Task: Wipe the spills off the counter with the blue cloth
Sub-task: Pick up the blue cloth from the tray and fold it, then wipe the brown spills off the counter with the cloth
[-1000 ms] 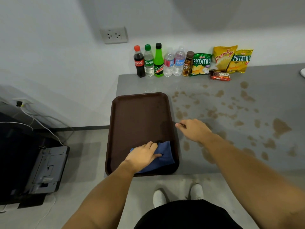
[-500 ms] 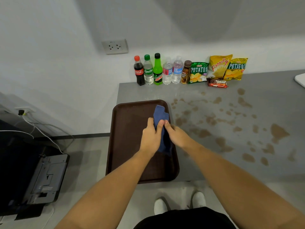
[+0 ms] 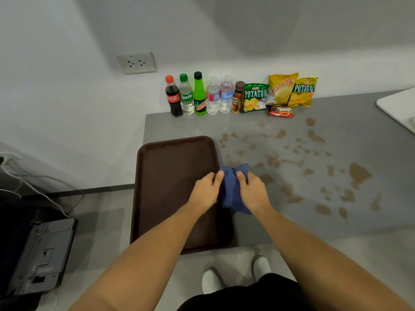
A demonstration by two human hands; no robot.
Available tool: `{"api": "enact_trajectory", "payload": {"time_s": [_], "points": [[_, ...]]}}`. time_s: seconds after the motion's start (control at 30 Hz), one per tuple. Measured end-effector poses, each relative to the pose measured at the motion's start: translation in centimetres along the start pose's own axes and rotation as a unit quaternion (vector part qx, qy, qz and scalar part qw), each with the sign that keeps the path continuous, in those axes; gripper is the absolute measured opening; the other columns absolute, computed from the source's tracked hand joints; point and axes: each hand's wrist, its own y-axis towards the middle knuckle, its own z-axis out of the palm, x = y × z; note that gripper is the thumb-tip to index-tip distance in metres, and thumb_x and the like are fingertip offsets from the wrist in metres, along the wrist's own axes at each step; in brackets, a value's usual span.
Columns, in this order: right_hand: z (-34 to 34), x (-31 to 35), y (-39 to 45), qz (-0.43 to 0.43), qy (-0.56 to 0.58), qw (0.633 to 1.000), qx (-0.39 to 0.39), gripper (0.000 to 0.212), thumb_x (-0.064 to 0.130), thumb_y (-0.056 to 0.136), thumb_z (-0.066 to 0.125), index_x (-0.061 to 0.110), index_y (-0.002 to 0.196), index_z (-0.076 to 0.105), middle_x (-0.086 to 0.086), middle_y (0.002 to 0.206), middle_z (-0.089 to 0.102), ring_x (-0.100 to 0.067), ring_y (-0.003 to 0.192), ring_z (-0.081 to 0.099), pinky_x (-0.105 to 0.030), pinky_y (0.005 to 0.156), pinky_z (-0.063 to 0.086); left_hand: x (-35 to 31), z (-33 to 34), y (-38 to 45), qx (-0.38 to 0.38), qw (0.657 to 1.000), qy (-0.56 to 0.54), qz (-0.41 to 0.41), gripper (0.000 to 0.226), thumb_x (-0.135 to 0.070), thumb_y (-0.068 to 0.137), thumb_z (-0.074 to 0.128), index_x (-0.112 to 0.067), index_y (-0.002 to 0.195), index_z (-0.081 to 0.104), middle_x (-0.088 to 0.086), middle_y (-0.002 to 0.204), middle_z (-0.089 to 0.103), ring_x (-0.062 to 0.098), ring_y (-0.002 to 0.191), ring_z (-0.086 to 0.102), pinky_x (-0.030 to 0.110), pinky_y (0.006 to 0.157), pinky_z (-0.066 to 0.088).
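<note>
The blue cloth is bunched up between both my hands, above the right rim of the brown tray. My left hand grips its left side and my right hand grips its right side. Brown spills are scattered over the grey counter to the right of the cloth, with a large patch further right. Part of the cloth is hidden behind my fingers.
Several drink bottles and snack bags line the wall at the back of the counter. A white board lies at the far right edge. A wall socket is above left. A dark printer sits on the floor at left.
The cloth has been lifted off the tray's near corner, taken in both hands, and carried right to the tray's right rim, where it is now bunched.
</note>
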Motion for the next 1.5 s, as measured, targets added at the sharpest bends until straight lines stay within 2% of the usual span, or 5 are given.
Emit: {"api": "enact_trajectory", "payload": {"time_s": [0.27, 0.47, 0.77, 1.07, 1.5], "points": [[-1.5, -5.9, -1.2, 0.032, -0.079, 0.993, 0.084, 0.036, 0.039, 0.108, 0.043, 0.024, 0.076, 0.047, 0.002, 0.072, 0.057, -0.029, 0.077, 0.06, -0.034, 0.067, 0.04, 1.5, 0.1, 0.2, -0.042, 0.995, 0.091, -0.011, 0.047, -0.054, 0.106, 0.039, -0.016, 0.091, 0.064, 0.008, 0.077, 0.071, 0.023, 0.069, 0.068, 0.049, 0.074, 0.058], [-2.2, -7.4, -1.3, -0.009, -0.198, 0.968, 0.156, 0.042, 0.051, 0.106, 0.039, 0.014, 0.111, 0.057, -0.014, 0.1, 0.071, -0.033, 0.09, 0.068, -0.045, 0.08, 0.054, 0.9, 1.3, 0.3, -0.077, 0.99, 0.116, -0.03, 0.05, -0.053, 0.107, 0.037, -0.014, 0.094, 0.065, 0.006, 0.084, 0.072, 0.024, 0.078, 0.068, 0.047, 0.08, 0.057], [-3.1, -7.6, -1.4, -0.155, -0.384, 0.906, 0.091, 0.058, 0.049, 0.101, 0.049, 0.014, 0.146, 0.04, -0.007, 0.136, 0.049, -0.029, 0.119, 0.053, -0.04, 0.087, 0.053, 0.2, 2.2, 0.6, -0.098, 0.975, 0.197, -0.018, 0.047, -0.051, 0.107, 0.037, -0.017, 0.076, 0.049, 0.004, 0.063, 0.06, 0.027, 0.061, 0.06, 0.049, 0.065, 0.054], [2.0, -9.2, -2.9, -0.217, -0.326, 0.911, 0.129, 0.065, 0.042, 0.109, 0.031, 0.012, 0.163, 0.01, -0.009, 0.172, 0.002, -0.025, 0.159, -0.007, -0.037, 0.126, -0.003, 0.5, 2.7, 0.6, -0.097, 0.962, 0.256, -0.009, 0.046, -0.051, 0.107, 0.036, -0.018, 0.079, 0.05, 0.001, 0.067, 0.059, 0.029, 0.066, 0.062, 0.046, 0.066, 0.055], [1.0, -10.7, 0.9, -0.251, -0.329, 0.906, 0.09, 0.066, 0.049, 0.105, 0.031, 0.024, 0.164, 0.015, -0.002, 0.173, 0.009, -0.023, 0.16, 0.001, -0.044, 0.129, 0.011, -0.5, 3.3, 0.5, -0.11, 0.956, 0.272, 0.028, 0.045, -0.048, 0.108, 0.038, -0.015, 0.079, 0.05, 0.005, 0.072, 0.062, 0.033, 0.069, 0.062, 0.042, 0.065, 0.052]]}}
